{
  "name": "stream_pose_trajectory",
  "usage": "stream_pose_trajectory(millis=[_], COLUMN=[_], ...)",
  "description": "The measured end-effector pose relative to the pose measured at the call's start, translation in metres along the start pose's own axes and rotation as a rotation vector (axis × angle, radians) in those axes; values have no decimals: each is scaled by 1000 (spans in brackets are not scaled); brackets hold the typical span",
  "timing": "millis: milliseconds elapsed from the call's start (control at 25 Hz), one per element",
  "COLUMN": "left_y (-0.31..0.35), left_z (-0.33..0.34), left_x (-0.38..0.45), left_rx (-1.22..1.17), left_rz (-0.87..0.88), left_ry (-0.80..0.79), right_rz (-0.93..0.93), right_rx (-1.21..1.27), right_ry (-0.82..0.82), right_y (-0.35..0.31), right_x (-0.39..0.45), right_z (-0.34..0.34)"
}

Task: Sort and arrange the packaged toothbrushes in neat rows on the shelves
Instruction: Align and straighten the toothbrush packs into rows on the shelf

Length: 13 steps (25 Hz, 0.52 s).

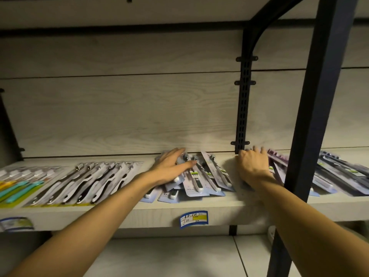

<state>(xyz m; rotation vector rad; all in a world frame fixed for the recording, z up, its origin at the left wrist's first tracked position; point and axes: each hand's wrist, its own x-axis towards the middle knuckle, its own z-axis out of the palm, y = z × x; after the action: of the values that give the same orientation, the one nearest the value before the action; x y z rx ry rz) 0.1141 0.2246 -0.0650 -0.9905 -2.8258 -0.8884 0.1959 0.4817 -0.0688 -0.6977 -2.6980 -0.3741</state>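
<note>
Centre frame, the left hand (171, 166) lies flat, fingers straight, on a jumbled toothbrush pile (201, 176) on the shelf (219, 208). The right hand (253, 164) presses purple packs (277, 164), fingers blurred. The packs look light, stiff and slippery; take them by the card edges.

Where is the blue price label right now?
In the head view, the blue price label is stuck to the shelf's front edge, low and centre, below the messy toothbrush packs that the left hand rests on.
</note>
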Motion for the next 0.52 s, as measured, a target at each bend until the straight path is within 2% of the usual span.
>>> stream_pose_trajectory(millis=[80, 120, 200, 280, 400, 520], left_y=[1, 1, -3, -5, -5, 0], left_z=[-4, -8, -12, -11, 2, 8], left_x=[0, 0, 0, 0, -1, 5], left_rx=[-110, -142, -95, -32, -25, -110], left_rz=[-40, -66, -94, -107, -118, -143], left_ry=[83, 108, 110, 65, 61, 129], right_rz=[-85, -127, -164, -218, -313, -299], right_rx=[171, 337, 724, 967, 936, 808], right_ry=[108, 132, 14, -165, -273, -285], right_y=[-8, -14, -31, -52, -76, -73], right_x=[1, 1, 0, -9, -24, -22], right_z=[-6, -12, -24, -34, -34, -29])
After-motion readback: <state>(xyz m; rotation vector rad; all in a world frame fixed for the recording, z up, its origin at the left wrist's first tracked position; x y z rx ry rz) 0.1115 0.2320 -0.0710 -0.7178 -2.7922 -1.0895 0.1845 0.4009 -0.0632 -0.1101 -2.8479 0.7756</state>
